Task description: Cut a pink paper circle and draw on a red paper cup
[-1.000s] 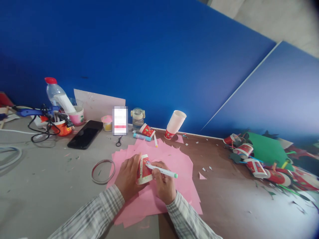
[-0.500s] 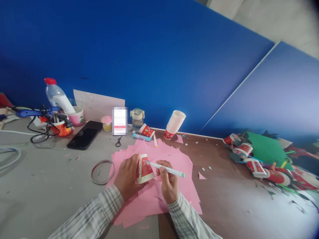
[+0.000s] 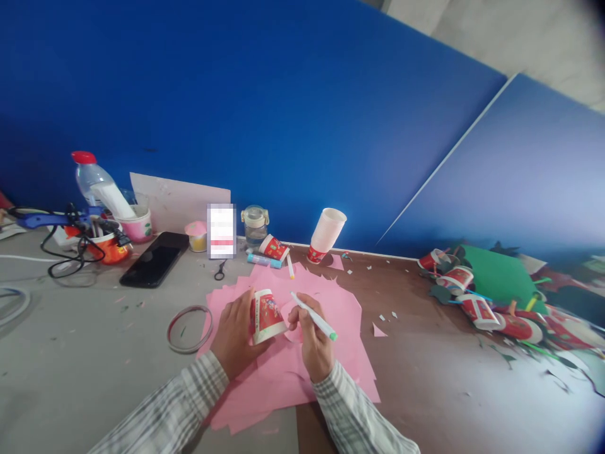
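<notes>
A red and white paper cup (image 3: 269, 315) is tilted in my left hand (image 3: 235, 332), its wide rim toward me and the printed side facing up. My left fingers wrap around its left side. In my right hand (image 3: 312, 338) is a white marker with a green end (image 3: 316, 317), gripped like a pen. The marker's tip points up and left, a short way apart from the cup. Beneath both hands lie pink paper sheets (image 3: 331, 366) with jagged edges, spread across the table.
Behind the paper are a glue stick (image 3: 265, 260), a tipped cup (image 3: 274, 248), a yellow-ended marker (image 3: 290, 267) and a leaning cup stack (image 3: 327, 233). Left are a tape ring (image 3: 169, 330), a phone (image 3: 155, 260) and a lidded jar (image 3: 255, 227). Decorated cups (image 3: 479, 311) and paper scraps lie right.
The marker has come away from the cup's printed side and its tip now points more upward. The cup is still in my left hand. The whole view has shifted slightly.
</notes>
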A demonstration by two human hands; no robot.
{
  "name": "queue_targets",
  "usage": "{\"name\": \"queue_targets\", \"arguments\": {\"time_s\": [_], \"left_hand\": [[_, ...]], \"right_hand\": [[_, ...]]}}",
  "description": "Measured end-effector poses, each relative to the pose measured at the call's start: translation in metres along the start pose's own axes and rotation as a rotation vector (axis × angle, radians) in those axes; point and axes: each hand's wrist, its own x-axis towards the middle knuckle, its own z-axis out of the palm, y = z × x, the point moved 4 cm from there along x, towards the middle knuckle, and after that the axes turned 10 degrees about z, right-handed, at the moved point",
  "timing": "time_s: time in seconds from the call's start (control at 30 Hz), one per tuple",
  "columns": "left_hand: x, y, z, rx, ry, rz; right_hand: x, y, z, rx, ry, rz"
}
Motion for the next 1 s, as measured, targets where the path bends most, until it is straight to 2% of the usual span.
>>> {"name": "queue_targets", "arguments": {"time_s": [0.17,0.43,0.6,0.73,1.0], "left_hand": [[0.001,-0.001,-0.001,-0.013,0.017,-0.017],[0.002,-0.001,-0.003,-0.037,0.023,-0.053],[0.001,-0.003,-0.003,-0.111,0.040,-0.103],[0.002,-0.004,-0.004,-0.212,0.062,-0.147],[0.003,-0.003,-0.005,-0.241,0.059,-0.176]], "right_hand": [[0.002,-0.002,0.001,-0.070,-0.008,-0.031],[0.001,0.011,-0.001,-0.265,-0.024,-0.027],[0.001,0.015,-0.001,-0.300,-0.047,-0.043],[0.001,0.013,0.001,-0.313,-0.084,-0.051],[-0.002,0.001,0.004,-0.362,-0.185,-0.134]]}}
